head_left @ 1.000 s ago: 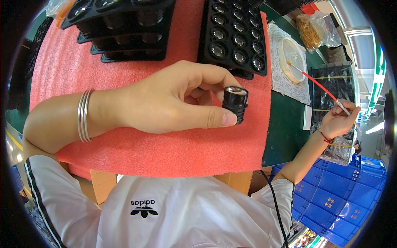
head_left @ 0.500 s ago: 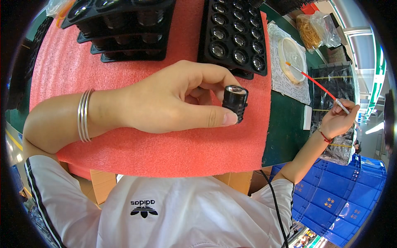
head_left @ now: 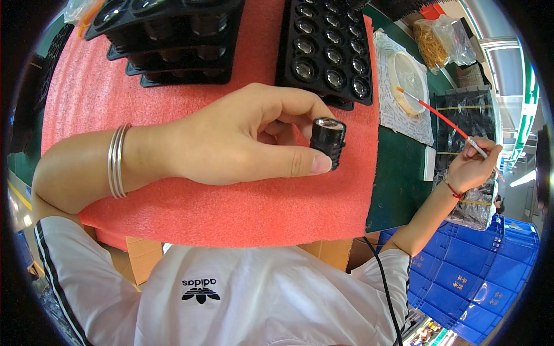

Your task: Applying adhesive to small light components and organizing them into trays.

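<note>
1. A small black cylindrical lens barrel (head_left: 328,140), its glass end facing up, sits just right of the frame's centre, pinched between the thumb and curled fingers of the left hand (head_left: 242,138).
2. The left hand is closed around the barrel, thumb pressed along its lower side, and hovers over a red foam mat (head_left: 231,207) that covers the middle of the worktop (head_left: 398,179).
3. Silver bangles (head_left: 117,161) ring the left wrist, at centre left.
4. Just above the barrel, at top centre, a black tray (head_left: 288,40) holds rows of similar lens pieces; a stack of black trays (head_left: 167,34) lies at upper left.
5. At the right edge, well apart from the barrel, the right hand (head_left: 473,167) is closed on a thin red-handled brush (head_left: 444,121), whose tip reaches a round white dish (head_left: 407,75) resting on a white cloth (head_left: 404,118).
6. Blue crates (head_left: 461,282) fill the lower right corner.
</note>
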`<state>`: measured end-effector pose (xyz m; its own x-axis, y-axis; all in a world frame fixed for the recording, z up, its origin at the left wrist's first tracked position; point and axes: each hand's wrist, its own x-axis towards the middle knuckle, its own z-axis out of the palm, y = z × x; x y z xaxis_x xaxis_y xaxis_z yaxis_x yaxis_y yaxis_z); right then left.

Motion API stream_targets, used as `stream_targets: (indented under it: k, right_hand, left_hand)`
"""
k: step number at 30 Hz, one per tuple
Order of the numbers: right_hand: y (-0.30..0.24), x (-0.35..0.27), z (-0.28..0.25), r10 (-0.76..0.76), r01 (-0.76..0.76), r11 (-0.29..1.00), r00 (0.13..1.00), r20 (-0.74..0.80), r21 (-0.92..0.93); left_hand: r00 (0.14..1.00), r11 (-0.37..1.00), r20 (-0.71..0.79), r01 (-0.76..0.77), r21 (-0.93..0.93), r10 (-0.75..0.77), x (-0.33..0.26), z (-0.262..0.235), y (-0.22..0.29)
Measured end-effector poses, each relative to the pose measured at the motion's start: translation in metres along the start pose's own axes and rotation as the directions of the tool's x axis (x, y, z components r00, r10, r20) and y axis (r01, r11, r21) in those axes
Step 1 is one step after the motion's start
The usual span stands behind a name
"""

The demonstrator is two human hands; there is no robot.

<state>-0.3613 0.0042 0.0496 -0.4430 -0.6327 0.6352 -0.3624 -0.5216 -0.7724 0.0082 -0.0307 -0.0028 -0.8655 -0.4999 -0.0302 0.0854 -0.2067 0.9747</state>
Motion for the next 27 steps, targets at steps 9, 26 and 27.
stream_targets:
  k: [9, 26, 27]
  right_hand:
    - [0.001, 0.001, -0.004, 0.021, -0.023, 0.999, 0.999, 0.044, 0.031]
    - [0.002, 0.001, -0.007, 0.019, -0.021, 0.999, 0.998, 0.067, 0.036]
    - [0.002, 0.001, -0.007, 0.020, -0.022, 0.999, 0.997, 0.069, 0.035]
  left_hand:
    - [1.000, 1.000, -0.004, -0.003, -0.013, 0.003, 0.000, 0.001, 0.000]
    - [1.000, 1.000, -0.007, -0.009, -0.011, 0.009, 0.000, 0.001, -0.001]
    - [1.000, 1.000, -0.005, -0.006, -0.010, 0.006, 0.000, 0.001, 0.000]
